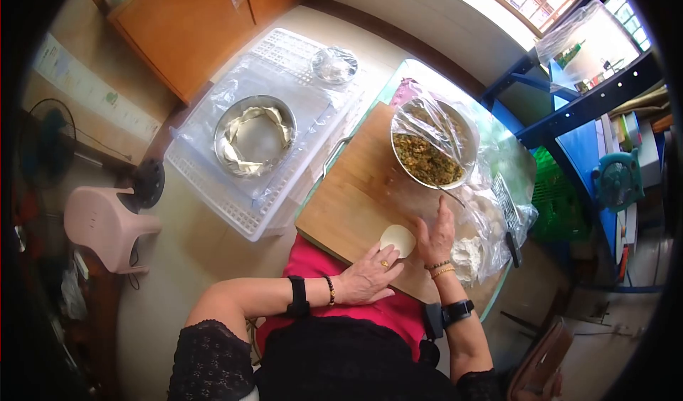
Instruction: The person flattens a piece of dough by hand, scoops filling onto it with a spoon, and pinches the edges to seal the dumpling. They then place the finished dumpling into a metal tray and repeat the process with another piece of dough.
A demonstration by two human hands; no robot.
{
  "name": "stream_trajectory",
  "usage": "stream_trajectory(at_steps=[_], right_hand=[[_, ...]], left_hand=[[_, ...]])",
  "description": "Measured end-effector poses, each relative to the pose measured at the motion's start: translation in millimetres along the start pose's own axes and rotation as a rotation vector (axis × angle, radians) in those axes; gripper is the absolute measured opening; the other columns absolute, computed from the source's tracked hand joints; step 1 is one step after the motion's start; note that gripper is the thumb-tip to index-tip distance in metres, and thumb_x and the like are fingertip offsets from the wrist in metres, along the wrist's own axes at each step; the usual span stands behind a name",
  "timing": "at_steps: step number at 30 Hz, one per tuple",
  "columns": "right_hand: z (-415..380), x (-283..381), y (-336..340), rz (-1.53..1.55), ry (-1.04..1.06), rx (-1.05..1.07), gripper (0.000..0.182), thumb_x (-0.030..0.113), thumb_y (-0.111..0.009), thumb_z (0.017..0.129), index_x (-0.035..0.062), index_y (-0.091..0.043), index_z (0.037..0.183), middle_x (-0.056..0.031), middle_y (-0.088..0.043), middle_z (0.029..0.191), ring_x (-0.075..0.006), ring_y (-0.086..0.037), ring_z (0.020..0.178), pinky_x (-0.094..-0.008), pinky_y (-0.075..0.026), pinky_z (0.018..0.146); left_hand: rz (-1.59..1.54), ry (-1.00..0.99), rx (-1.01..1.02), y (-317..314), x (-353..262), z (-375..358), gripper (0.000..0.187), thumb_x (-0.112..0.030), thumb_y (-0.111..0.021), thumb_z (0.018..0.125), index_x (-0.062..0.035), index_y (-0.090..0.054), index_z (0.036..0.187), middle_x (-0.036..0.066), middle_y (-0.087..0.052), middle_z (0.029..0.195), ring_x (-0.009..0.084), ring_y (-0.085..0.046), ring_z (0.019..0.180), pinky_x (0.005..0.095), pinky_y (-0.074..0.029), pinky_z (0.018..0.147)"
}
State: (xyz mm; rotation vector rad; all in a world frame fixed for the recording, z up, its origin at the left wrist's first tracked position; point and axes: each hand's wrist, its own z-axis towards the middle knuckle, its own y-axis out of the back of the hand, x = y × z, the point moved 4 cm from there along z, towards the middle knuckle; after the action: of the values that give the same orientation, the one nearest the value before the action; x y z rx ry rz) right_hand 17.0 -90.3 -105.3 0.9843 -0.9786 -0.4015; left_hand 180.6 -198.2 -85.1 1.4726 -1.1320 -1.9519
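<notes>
A round, pale dough wrapper (400, 239) lies near the front edge of the wooden board (356, 180). Fingertips of my left hand (368, 276) rest on its lower left edge, the fingers stretched out. Just right of the wrapper, my right hand (435, 239) is held with fingers extended and thumb apart, grasping nothing. Beyond my hands stands a metal bowl of chopped filling (421, 160), partly covered with plastic film (434, 123); a utensil handle sticks out at its front. A heap of flour (466, 259) sits to the right of my right hand.
Left of the board, a white plastic crate (213, 203) carries a round metal pan (219, 141) with folded dough pieces along its wall, and a small film-covered bowl (334, 64). A black-handled knife (512, 248) lies at right. A pink stool (107, 223) stands on the floor.
</notes>
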Motion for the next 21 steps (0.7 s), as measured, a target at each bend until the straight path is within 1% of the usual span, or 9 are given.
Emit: stream_trajectory(at_steps=[1,4,8,10,12,14,16,17,21], right_hand=[[-4.8,6.5,4.8,0.008,0.089,-0.018,0.077,0.018,-0.071,0.08,0.0028,-0.033,0.145,-0.0209,-0.052,0.125,-0.0388,-0.053,0.11,-0.046,-0.043,0.089],[-23.7,45.0,10.4,-0.021,0.183,0.087,0.076,0.016,-0.07,0.079,0.0024,-0.034,0.145,-0.0216,-0.051,0.128,-0.0389,-0.052,0.112,-0.0455,-0.042,0.091],[-40.8,61.9,-14.1,-0.233,0.249,0.118,0.078,0.026,-0.071,0.078,0.0003,-0.036,0.143,-0.0213,-0.051,0.128,-0.0378,-0.051,0.113,-0.0456,-0.039,0.095],[-22.0,46.7,-16.5,-0.216,0.217,0.068,0.079,0.03,-0.072,0.077,-0.0002,-0.038,0.141,-0.0205,-0.053,0.124,-0.0358,-0.051,0.112,-0.0455,-0.038,0.095],[3.4,20.5,-10.2,-0.118,-0.099,0.084,0.079,0.033,-0.072,0.077,-0.0005,-0.039,0.14,-0.0195,-0.056,0.116,-0.0342,-0.052,0.11,-0.0456,-0.037,0.095],[10.5,-2.3,-9.9,-0.14,-0.019,-0.033,0.079,0.027,-0.075,0.075,0.0011,-0.04,0.141,-0.0184,-0.056,0.112,-0.0337,-0.055,0.104,-0.0438,-0.043,0.088],[4.6,-14.9,-3.4,0.061,0.005,-0.129,0.076,0.018,-0.074,0.076,0.0014,-0.039,0.142,-0.018,-0.056,0.111,-0.0325,-0.056,0.101,-0.0423,-0.046,0.085],[1.1,-14.3,-0.9,0.11,-0.049,-0.111,0.073,0.009,-0.071,0.078,0.0003,-0.037,0.142,-0.0177,-0.057,0.111,-0.0318,-0.057,0.099,-0.0409,-0.049,0.084],[-13.7,24.1,16.5,0.082,0.11,-0.047,0.072,0.008,-0.07,0.078,0.0011,-0.038,0.143,-0.0183,-0.055,0.116,-0.0348,-0.057,0.102,-0.0405,-0.048,0.086]], left_hand=[[-0.002,0.007,-0.002,0.3,0.6,-1.0,0.062,-0.038,-0.066,0.084,-0.0005,-0.047,0.13,0.024,-0.038,0.14,0.0374,-0.031,0.137,0.0542,-0.024,0.112],[0.013,0.007,-0.065,4.2,3.0,-2.8,0.061,-0.037,-0.067,0.083,-0.0002,-0.048,0.128,0.025,-0.039,0.138,0.0385,-0.032,0.136,0.0539,-0.025,0.112],[0.086,-0.014,0.15,2.0,9.8,-9.5,0.059,-0.035,-0.067,0.083,-0.0004,-0.049,0.128,0.023,-0.04,0.139,0.0371,-0.032,0.137,0.0544,-0.026,0.111],[0.082,-0.005,0.204,-3.7,10.8,-15.9,0.058,-0.034,-0.067,0.083,-0.0006,-0.049,0.128,0.023,-0.04,0.139,0.0365,-0.032,0.138,0.0545,-0.026,0.111],[0.104,-0.044,0.065,-0.9,12.9,-15.4,0.058,-0.033,-0.067,0.084,-0.0014,-0.048,0.129,0.022,-0.039,0.14,0.0355,-0.033,0.137,0.0542,-0.027,0.111],[0.059,-0.032,0.042,5.9,13.9,-12.4,0.06,-0.033,-0.067,0.084,-0.0022,-0.047,0.131,0.023,-0.039,0.141,0.0361,-0.035,0.135,0.0536,-0.027,0.111],[-0.037,0.067,-0.117,14.7,17.0,-9.9,0.062,-0.033,-0.067,0.084,-0.0027,-0.045,0.133,0.023,-0.037,0.142,0.037,-0.036,0.135,0.0532,-0.027,0.111],[0.062,0.082,-0.125,15.0,18.6,-8.4,0.064,-0.036,-0.067,0.083,-0.0021,-0.046,0.133,0.023,-0.039,0.141,0.0379,-0.035,0.135,0.0544,-0.026,0.111],[0.171,0.065,-0.066,13.9,18.2,-7.1,0.064,-0.039,-0.067,0.083,-0.0015,-0.048,0.132,0.023,-0.041,0.14,0.0379,-0.035,0.135,0.0554,-0.025,0.112]])
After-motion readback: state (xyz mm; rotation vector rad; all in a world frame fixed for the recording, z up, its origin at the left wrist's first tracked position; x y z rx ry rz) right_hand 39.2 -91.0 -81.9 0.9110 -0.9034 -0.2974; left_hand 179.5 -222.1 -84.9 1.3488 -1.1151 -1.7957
